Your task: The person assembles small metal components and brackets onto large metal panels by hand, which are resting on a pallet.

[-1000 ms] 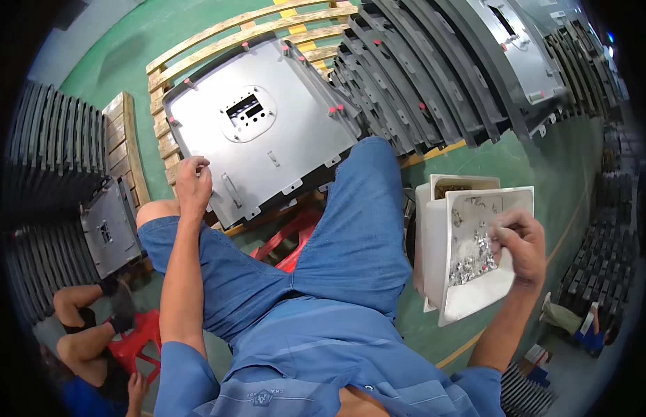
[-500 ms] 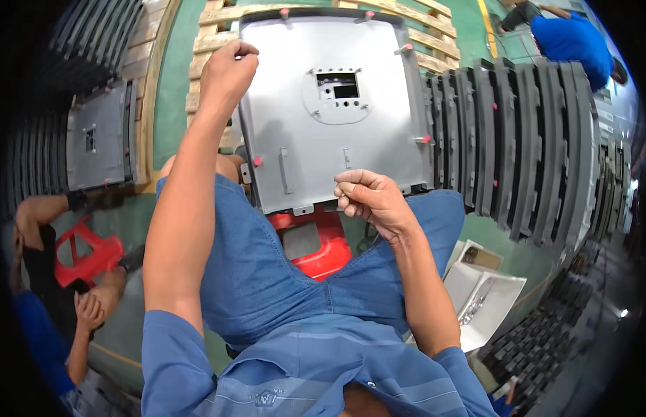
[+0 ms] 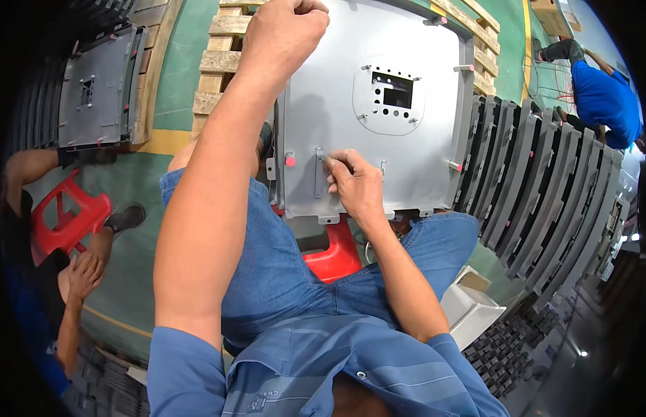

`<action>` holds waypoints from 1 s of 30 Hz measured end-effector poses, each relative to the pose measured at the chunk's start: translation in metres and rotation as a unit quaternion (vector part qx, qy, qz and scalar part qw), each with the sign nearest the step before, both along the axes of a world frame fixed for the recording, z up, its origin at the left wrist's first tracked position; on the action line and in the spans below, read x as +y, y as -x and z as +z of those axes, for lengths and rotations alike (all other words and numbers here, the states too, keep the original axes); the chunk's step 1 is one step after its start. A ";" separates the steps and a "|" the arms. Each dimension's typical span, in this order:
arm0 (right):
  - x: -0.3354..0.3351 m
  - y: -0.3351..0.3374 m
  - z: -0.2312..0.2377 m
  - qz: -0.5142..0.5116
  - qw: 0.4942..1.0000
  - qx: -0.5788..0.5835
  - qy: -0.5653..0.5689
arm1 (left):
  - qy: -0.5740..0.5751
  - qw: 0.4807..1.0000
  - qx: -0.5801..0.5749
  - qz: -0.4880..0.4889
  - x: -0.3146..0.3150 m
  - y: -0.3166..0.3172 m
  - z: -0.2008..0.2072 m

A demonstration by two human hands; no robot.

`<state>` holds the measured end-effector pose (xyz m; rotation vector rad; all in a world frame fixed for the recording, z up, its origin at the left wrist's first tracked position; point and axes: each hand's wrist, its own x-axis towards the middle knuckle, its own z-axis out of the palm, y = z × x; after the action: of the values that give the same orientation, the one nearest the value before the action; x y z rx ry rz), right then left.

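Observation:
A grey sheet-metal panel point(image 3: 420, 167) with raised rims lies before my knees. It has a rectangular cutout point(image 3: 392, 90) ringed by studs and holes, and red caps point(image 3: 289, 161) sit on pegs near its edges. My left hand point(image 3: 285, 35) is over the panel's far left part, fingers curled together; what they hold, if anything, is hidden. Near the front, my right hand point(image 3: 356, 184) has thumb and fingers pinched at the upper end of a slim upright metal strip point(image 3: 319, 177) on the panel. Any small piece between those fingertips is too small to make out.
Stacked grey panels point(image 3: 538, 187) stand on edge at the right, with a white box point(image 3: 469, 306) nearer me. Wooden pallets point(image 3: 215, 62) lie beyond the panel. A seated person's hands point(image 3: 83, 274) and a red stool point(image 3: 69, 215) are at left; another person point(image 3: 601, 97) bends at far right.
The view has turned, so the panel appears farther right. My right hand has gone left across the panel to the metal strip. My left hand has moved farther away along the panel.

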<state>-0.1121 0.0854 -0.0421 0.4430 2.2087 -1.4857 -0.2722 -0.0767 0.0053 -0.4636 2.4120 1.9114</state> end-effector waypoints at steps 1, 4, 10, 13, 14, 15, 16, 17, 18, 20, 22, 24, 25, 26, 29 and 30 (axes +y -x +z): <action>-0.002 -0.001 0.000 0.003 1.000 -0.002 -0.003 | 0.004 1.000 0.000 -0.004 -0.002 0.000 0.000; -0.004 -0.005 -0.004 0.015 0.999 0.016 -0.038 | 0.034 0.999 -0.001 -0.003 -0.005 0.001 0.006; -0.005 -0.008 -0.013 0.061 0.986 0.106 -0.115 | 0.044 0.999 -0.007 0.000 -0.009 -0.002 0.009; -0.002 -0.007 -0.019 0.135 0.935 0.270 -0.184 | 0.040 0.999 -0.019 -0.003 -0.009 -0.002 0.010; -0.003 -0.008 -0.017 0.136 0.935 0.270 -0.184 | 0.036 0.999 -0.013 -0.003 -0.009 -0.002 0.010; -0.004 -0.008 -0.015 0.165 0.921 0.280 -0.213 | 0.035 0.999 -0.012 -0.002 -0.009 -0.003 0.010; -0.005 -0.008 -0.013 0.193 0.906 0.289 -0.242 | 0.037 0.999 -0.019 0.001 -0.007 -0.004 0.014; -0.006 -0.008 -0.012 0.193 0.906 0.289 -0.243 | 0.039 0.999 -0.026 0.005 -0.006 -0.004 0.016; -0.007 -0.008 -0.012 0.207 0.897 0.294 -0.256 | 0.038 0.999 -0.026 0.005 -0.006 -0.004 0.015; -0.009 -0.007 -0.014 0.221 0.888 0.299 -0.269 | 0.058 0.998 -0.007 -0.001 -0.006 -0.004 0.014; -0.009 -0.007 -0.017 0.249 0.860 0.273 -0.351 | 0.051 0.999 -0.006 -0.001 -0.006 -0.004 0.013; -0.006 -0.007 -0.021 0.274 0.837 0.280 -0.381 | 0.043 0.999 -0.006 -0.001 -0.006 -0.004 0.013; -0.006 -0.006 -0.020 0.299 0.812 0.287 -0.410 | 0.043 0.999 -0.008 -0.001 -0.006 -0.004 0.014; -0.007 -0.005 -0.020 0.299 0.813 0.287 -0.409 | 0.043 0.999 -0.011 -0.001 -0.006 -0.005 0.014; -0.008 -0.003 -0.018 0.296 0.822 0.279 -0.399 | 0.051 0.998 -0.023 -0.003 -0.006 -0.005 0.019; -0.008 -0.002 -0.019 0.301 0.818 0.283 -0.400 | 0.043 0.999 -0.015 -0.002 -0.006 -0.006 0.016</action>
<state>-0.1101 0.0775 -0.0607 -0.5268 2.9772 -0.3038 -0.2666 -0.0822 0.0215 -0.4871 2.4826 1.7923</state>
